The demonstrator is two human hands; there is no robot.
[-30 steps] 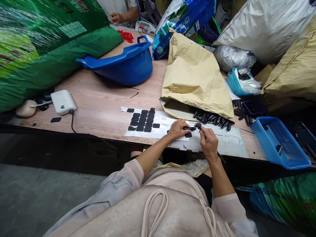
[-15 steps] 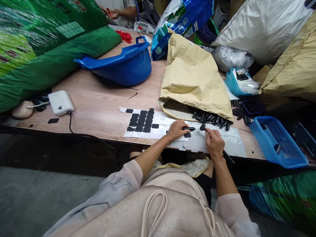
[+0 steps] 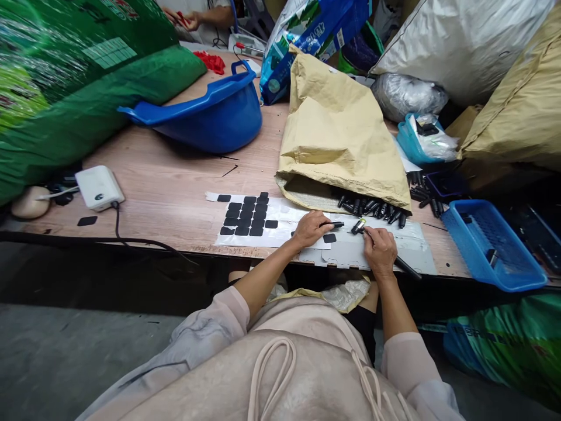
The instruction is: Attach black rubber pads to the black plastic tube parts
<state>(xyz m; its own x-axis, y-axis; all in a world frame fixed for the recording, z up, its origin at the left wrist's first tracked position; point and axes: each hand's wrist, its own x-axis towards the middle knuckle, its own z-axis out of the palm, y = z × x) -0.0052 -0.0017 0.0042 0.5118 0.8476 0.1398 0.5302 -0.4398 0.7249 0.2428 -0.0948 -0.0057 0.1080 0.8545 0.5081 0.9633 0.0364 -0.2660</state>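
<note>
My left hand (image 3: pixel 310 229) rests on the work surface with its fingers pinched on a small black cylindrical part (image 3: pixel 336 224), whose end points right. My right hand (image 3: pixel 379 250) is closed around a small hammer (image 3: pixel 407 268). Its dark handle runs out behind the hand, and its shiny metal head lies just right of the black part, apart from it. Under both hands is a grey-white board (image 3: pixel 385 251). Several similar black parts (image 3: pixel 372 207) lie in a pile beyond the hands, at the mouth of a tan sack (image 3: pixel 337 128).
Left of my hands, black rounded patches (image 3: pixel 245 219) stick to a white sheet (image 3: pixel 280 240). A blue basin (image 3: pixel 210 120) stands farther back, a blue basket (image 3: pixel 495 245) at right. A white box (image 3: pixel 100 187) with cables sits left. Another person's hands (image 3: pixel 190 20) hold something red.
The hammer's head has turned, so its shiny side now shows. Both hands stay in nearly the same place on the board, and the whole view has shifted slightly.
</note>
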